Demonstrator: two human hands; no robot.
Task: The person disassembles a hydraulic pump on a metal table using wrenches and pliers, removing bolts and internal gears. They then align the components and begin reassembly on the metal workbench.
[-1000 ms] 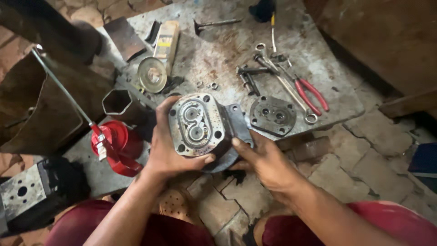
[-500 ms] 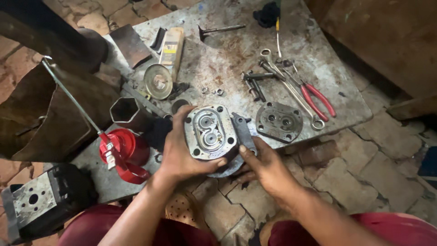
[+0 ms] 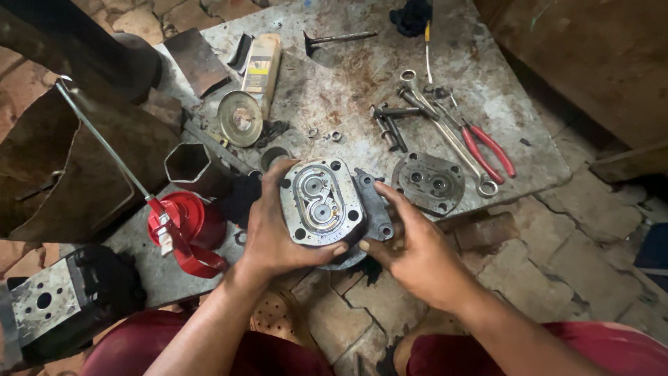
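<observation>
Gear pump housing (image 3: 322, 203) held at the near edge of the worktop (image 3: 362, 76), open face up toward the camera. Two meshed gears visible in the figure-eight bore; bore's long axis runs roughly away from the person, tilted slightly left. Bolt holes show at the corners of the face.

Left hand (image 3: 273, 237): wrapped around the housing's left side and near edge, fingers closed on it, thumb lying along the lower rim. It carries the housing.

Right hand (image 3: 410, 244): partly closed, fingers pressed on a dark, flat plate or gasket (image 3: 374, 209) that sits against the housing's right side, partly behind it. Whether this plate is attached to the housing or only held against it cannot be told.

Key relation: housing lies between the two hands, nearer the left, which grips it; the right touches it only through the dark plate on its right flank. Both hands are at the worktop's near edge, above brick floor (image 3: 557, 278).

Surroundings: round end cover (image 3: 428, 182) lies flat on the worktop just right of the housing, near but apart. Beyond it, red-handled pliers (image 3: 487, 150), spanners (image 3: 445, 132), loose bolts (image 3: 386, 125). Left: red oil can (image 3: 184, 233) with long spout, hexagonal tube (image 3: 188, 166), grey disc (image 3: 240, 118). Another dark pump block (image 3: 62, 303) sits low left.
</observation>
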